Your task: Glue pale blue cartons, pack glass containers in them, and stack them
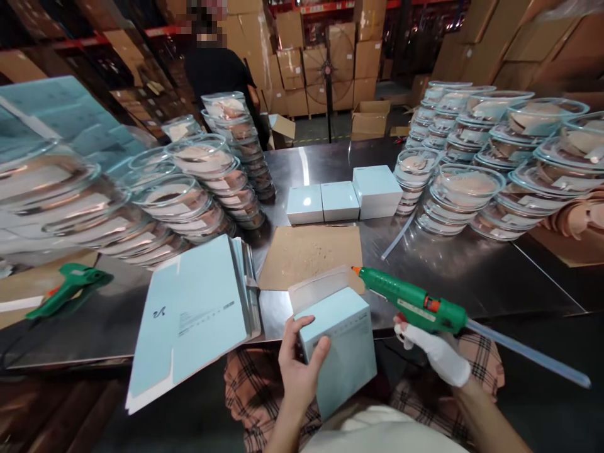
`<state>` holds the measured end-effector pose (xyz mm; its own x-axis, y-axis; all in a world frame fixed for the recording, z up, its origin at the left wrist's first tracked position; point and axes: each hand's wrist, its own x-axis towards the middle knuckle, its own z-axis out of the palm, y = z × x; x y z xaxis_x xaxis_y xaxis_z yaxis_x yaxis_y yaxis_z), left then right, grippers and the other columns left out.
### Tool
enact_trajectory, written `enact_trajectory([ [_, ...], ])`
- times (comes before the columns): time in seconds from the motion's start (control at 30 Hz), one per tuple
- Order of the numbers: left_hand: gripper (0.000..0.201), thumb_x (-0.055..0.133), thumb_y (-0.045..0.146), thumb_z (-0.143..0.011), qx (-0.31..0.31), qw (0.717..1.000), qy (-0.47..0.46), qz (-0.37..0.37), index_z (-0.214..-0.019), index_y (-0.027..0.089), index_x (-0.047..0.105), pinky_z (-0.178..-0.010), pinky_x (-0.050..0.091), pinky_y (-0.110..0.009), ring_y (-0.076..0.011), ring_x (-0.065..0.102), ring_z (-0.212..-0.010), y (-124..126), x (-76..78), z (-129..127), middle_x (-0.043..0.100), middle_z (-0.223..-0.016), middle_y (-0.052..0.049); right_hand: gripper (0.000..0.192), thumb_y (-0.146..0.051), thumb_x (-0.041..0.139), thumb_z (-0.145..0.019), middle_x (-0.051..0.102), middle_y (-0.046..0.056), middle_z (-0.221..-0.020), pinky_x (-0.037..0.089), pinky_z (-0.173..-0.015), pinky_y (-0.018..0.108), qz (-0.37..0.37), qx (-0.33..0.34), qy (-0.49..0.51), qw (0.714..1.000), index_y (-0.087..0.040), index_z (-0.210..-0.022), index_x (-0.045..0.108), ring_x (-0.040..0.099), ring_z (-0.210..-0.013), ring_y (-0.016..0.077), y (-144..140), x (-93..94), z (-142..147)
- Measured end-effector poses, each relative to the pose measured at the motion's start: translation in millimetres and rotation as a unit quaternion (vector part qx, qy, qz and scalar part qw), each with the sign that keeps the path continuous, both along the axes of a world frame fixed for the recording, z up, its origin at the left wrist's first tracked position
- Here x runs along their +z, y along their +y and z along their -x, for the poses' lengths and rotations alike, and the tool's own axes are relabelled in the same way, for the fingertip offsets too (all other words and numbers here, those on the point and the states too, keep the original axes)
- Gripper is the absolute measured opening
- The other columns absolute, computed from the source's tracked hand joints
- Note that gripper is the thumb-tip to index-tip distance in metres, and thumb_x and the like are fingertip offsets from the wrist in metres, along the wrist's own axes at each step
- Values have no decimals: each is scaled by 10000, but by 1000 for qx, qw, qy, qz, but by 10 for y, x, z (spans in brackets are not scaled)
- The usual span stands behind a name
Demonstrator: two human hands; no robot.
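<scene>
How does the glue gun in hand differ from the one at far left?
The right hand holds one glue gun in the air, nozzle aimed at the open flap of the box that the left hand grips; the far-left glue gun rests on the table, untouched. A long clear stick juts from the held gun; none shows on the other. Both are green with orange tips.

No legible text; only a small dark logo mark on the flat carton sheet.

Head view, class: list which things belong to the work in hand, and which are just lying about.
In use: pale blue box, held by left hand; green glue gun, in right hand.
Lying about: second glue gun, flat cartons, three closed boxes, stacked containers.
</scene>
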<state>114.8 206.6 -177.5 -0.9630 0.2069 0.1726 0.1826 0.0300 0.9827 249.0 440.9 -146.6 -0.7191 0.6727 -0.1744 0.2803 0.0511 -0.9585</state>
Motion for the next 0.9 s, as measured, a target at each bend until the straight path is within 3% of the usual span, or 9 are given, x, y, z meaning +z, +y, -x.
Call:
enact_trajectory([
  [0.13,443,861,536,-735,9,998,-60,-26,-1030,228,740,-889,519,-338,-260,661,-1013,-68,57,52,688,-1079,-63,395,-513,683,-737,743,78,-701,446,-421,267,165,5,-6,986,-164,-913,741,537,-441,139,148,-50,488],
  [0.2,467,855,554,-732,-1,997,-72,-35,-1037,222,732,-852,536,-340,-258,669,-970,-79,83,65,695,-1056,-66,390,-516,679,-736,731,92,-663,424,-404,260,182,13,-17,983,-149,-861,718,542,-425,146,245,-98,696],
  [0.37,456,852,581,-727,5,999,-34,-35,-993,227,743,-858,536,-330,-262,670,-995,-73,134,85,701,-1050,-63,321,-476,764,-765,654,27,-530,461,-452,256,99,6,-32,995,-207,-640,642,601,-463,175,462,-2,661],
  [0.47,462,846,616,-726,-34,999,-18,-37,-963,231,747,-824,538,-321,-248,668,-938,-5,189,81,686,-986,-53,203,-415,814,-752,747,15,-700,551,-636,264,-30,-9,2,999,-227,-802,754,710,-682,193,372,214,535],
  [0.53,488,837,646,-723,-81,996,-15,-46,-957,229,740,-791,546,-323,-248,666,-904,73,224,60,678,-959,-56,360,-453,820,-755,808,56,-955,589,-804,317,-21,78,24,996,-208,-1018,792,748,-906,235,229,326,560],
  [0.6,496,833,649,-732,-120,991,-23,-55,-971,228,727,-794,555,-330,-259,673,-934,153,237,29,683,-994,-70,517,-504,845,-725,802,98,-1071,595,-857,363,82,174,31,981,-160,-1105,783,744,-979,265,108,359,647],
  [0.7,525,859,599,-740,-129,987,-57,-78,-1079,242,679,-868,563,-354,-291,683,-1084,232,207,8,678,-1176,-107,665,-606,878,-684,791,116,-1074,595,-883,395,153,181,72,969,-138,-1144,766,742,-963,270,62,299,733],
  [0.83,791,870,515,-778,-120,977,-74,-162,-1395,348,404,-894,574,-378,-264,707,-1100,249,150,74,662,-1258,-94,866,-905,653,-742,719,160,-1278,517,-1075,479,62,320,180,928,-167,-1183,754,671,-1221,323,159,244,637],
  [0.9,770,854,473,-813,-125,976,-48,-171,-1406,369,374,-929,564,-384,-252,697,-1130,239,144,120,664,-1214,-68,813,-857,699,-753,670,163,-1363,490,-1108,488,-9,387,200,900,-193,-1221,732,635,-1283,317,187,264,569],
])
